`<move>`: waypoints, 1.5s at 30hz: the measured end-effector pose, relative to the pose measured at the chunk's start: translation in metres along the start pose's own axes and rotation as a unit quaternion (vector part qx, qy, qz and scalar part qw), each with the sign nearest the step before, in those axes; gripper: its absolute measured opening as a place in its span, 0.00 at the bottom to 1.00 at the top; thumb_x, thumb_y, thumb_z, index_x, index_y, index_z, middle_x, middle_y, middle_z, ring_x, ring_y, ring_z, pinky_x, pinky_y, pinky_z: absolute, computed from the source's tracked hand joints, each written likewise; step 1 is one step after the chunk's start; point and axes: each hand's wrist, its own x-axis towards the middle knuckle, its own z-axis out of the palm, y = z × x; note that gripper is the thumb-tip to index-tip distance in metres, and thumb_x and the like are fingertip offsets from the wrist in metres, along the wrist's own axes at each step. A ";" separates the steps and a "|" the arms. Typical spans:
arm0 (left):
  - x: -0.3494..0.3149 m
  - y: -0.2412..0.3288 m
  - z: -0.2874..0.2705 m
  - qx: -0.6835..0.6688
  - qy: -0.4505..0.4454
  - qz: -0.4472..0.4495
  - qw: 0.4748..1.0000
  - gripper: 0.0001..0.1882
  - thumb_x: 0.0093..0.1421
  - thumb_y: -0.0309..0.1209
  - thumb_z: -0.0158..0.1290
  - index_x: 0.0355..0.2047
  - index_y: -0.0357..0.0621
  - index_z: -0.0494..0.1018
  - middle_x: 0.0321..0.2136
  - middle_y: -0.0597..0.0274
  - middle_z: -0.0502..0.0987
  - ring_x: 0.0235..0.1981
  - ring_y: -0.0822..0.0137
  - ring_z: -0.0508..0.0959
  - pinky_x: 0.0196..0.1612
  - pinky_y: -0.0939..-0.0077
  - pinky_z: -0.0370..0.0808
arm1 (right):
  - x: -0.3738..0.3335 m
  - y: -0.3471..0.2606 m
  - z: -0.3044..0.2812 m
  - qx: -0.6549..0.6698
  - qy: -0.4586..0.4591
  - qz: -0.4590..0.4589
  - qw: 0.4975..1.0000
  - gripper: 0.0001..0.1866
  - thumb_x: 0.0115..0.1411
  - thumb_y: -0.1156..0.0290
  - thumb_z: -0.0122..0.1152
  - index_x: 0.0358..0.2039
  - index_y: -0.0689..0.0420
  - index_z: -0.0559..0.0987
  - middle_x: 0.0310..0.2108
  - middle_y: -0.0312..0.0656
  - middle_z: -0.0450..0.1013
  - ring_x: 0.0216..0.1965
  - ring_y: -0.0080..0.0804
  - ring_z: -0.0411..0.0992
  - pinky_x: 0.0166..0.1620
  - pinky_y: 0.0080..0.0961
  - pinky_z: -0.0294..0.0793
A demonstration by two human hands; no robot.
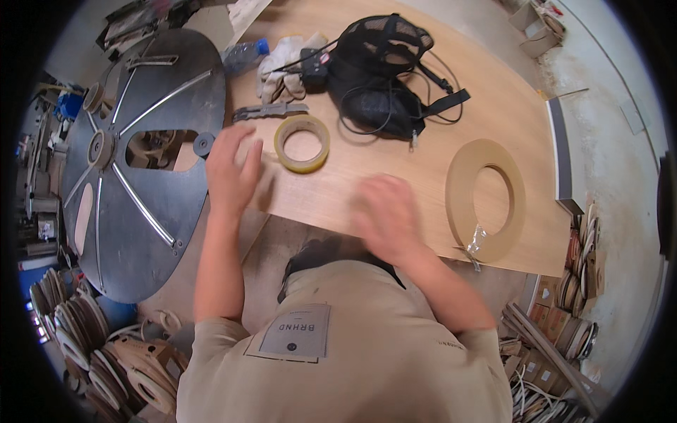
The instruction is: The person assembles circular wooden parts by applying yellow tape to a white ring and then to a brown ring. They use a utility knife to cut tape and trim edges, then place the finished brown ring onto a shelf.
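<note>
My left hand (234, 168) hovers at the left edge of the wooden table (416, 151), thumb and fingers apart, with nothing seen in it. Just right of it lies a roll of clear yellowish packing tape (321, 156). Beyond the hand rests a grey utility knife (271, 111). My right hand (386, 215) is over the table's near edge, smeared by motion; whether its fingers hold anything does not show. Further right, a flat coil of beige edge banding (462, 190) lies on the table, a piece of clear tape (477, 242) stuck to its near side.
A large dark round plate with metal bars (159, 211) stands at the left. At the table's far side are a black mesh bag with straps (377, 106), pale work gloves (285, 67) and a plastic bottle (243, 58). Banding coils (63, 310) crowd the lower left floor.
</note>
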 end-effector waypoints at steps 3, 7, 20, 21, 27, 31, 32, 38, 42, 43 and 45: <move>-0.051 0.018 -0.003 0.021 -0.040 -0.020 0.999 0.24 0.60 0.31 0.62 0.55 0.35 0.73 0.58 0.42 0.73 0.60 0.45 0.72 0.63 0.57 0.69 | -0.093 0.021 -0.054 -0.099 0.046 0.196 0.974 0.24 0.56 0.75 0.65 0.55 0.59 0.76 0.53 0.49 0.75 0.58 0.52 0.71 0.65 0.47 0.66; -0.059 0.032 0.040 0.059 -0.036 -0.063 0.996 0.34 0.60 0.32 0.62 0.64 0.29 0.65 0.65 0.35 0.66 0.67 0.40 0.67 0.69 0.56 0.64 | -0.168 0.042 -0.110 -0.124 0.162 0.407 0.890 0.22 0.59 0.78 0.64 0.56 0.61 0.76 0.55 0.51 0.75 0.58 0.49 0.72 0.62 0.41 0.69; -0.044 0.057 0.058 0.083 -0.048 0.038 0.995 0.26 0.61 0.30 0.61 0.59 0.34 0.71 0.63 0.41 0.69 0.66 0.44 0.68 0.68 0.55 0.63 | -0.221 0.061 -0.198 -0.192 -0.033 0.347 0.917 0.33 0.51 0.65 0.74 0.58 0.55 0.75 0.57 0.48 0.73 0.61 0.53 0.67 0.65 0.46 0.65; -0.047 0.071 0.063 0.058 -0.059 0.071 0.994 0.24 0.61 0.29 0.61 0.57 0.35 0.72 0.62 0.42 0.70 0.64 0.45 0.70 0.67 0.55 0.64 | -0.217 0.067 -0.201 -0.185 -0.050 0.328 0.925 0.36 0.49 0.64 0.75 0.60 0.54 0.74 0.59 0.48 0.71 0.62 0.53 0.66 0.66 0.47 0.64; -0.062 0.195 0.135 -0.090 -0.249 0.235 0.935 0.20 0.59 0.28 0.62 0.51 0.37 0.74 0.55 0.43 0.74 0.57 0.43 0.75 0.60 0.56 0.73 | -0.207 0.115 -0.181 -0.147 -0.104 0.230 0.956 0.48 0.47 0.52 0.75 0.67 0.55 0.68 0.62 0.50 0.68 0.66 0.52 0.63 0.68 0.47 0.62; -0.069 0.246 0.161 -0.144 -0.291 0.274 0.905 0.20 0.57 0.29 0.63 0.50 0.37 0.75 0.50 0.45 0.76 0.52 0.44 0.77 0.55 0.56 0.76 | -0.176 0.128 -0.164 -0.106 -0.196 0.251 0.942 0.51 0.47 0.51 0.75 0.69 0.57 0.65 0.64 0.53 0.66 0.65 0.54 0.63 0.68 0.46 0.62; -0.074 0.252 0.162 -0.167 -0.283 0.271 0.905 0.19 0.57 0.29 0.63 0.48 0.37 0.75 0.48 0.45 0.77 0.49 0.43 0.78 0.53 0.55 0.76 | -0.169 0.125 -0.161 -0.091 -0.205 0.268 0.937 0.51 0.47 0.54 0.76 0.69 0.58 0.64 0.64 0.54 0.66 0.65 0.55 0.62 0.68 0.46 0.62; -0.123 0.247 0.166 -0.156 -0.290 0.240 0.913 0.14 0.57 0.28 0.63 0.44 0.40 0.76 0.41 0.50 0.79 0.44 0.47 0.80 0.48 0.57 0.78 | -0.194 0.122 -0.140 -0.121 -0.114 0.223 0.960 0.49 0.46 0.65 0.76 0.68 0.61 0.64 0.58 0.56 0.67 0.60 0.55 0.65 0.65 0.48 0.65; -0.156 0.245 0.145 -0.160 -0.315 0.183 0.917 0.14 0.58 0.28 0.63 0.43 0.41 0.76 0.41 0.52 0.79 0.43 0.48 0.80 0.47 0.58 0.78 | -0.195 0.111 -0.143 -0.103 -0.158 0.228 0.955 0.50 0.45 0.66 0.76 0.68 0.62 0.62 0.57 0.56 0.66 0.58 0.57 0.65 0.62 0.49 0.66; -0.163 0.240 0.142 -0.156 -0.306 0.176 0.923 0.14 0.57 0.28 0.63 0.43 0.41 0.76 0.41 0.52 0.80 0.43 0.48 0.80 0.46 0.58 0.78 | -0.202 0.100 -0.141 -0.106 -0.175 0.221 0.954 0.51 0.45 0.66 0.76 0.68 0.62 0.62 0.57 0.56 0.66 0.57 0.57 0.66 0.61 0.49 0.67; -0.174 0.231 0.139 -0.150 -0.291 0.162 0.931 0.14 0.57 0.28 0.63 0.44 0.41 0.76 0.40 0.52 0.80 0.43 0.48 0.80 0.46 0.58 0.78 | -0.209 0.080 -0.139 -0.109 -0.191 0.204 0.954 0.52 0.43 0.66 0.76 0.69 0.62 0.62 0.56 0.55 0.66 0.56 0.56 0.66 0.60 0.49 0.68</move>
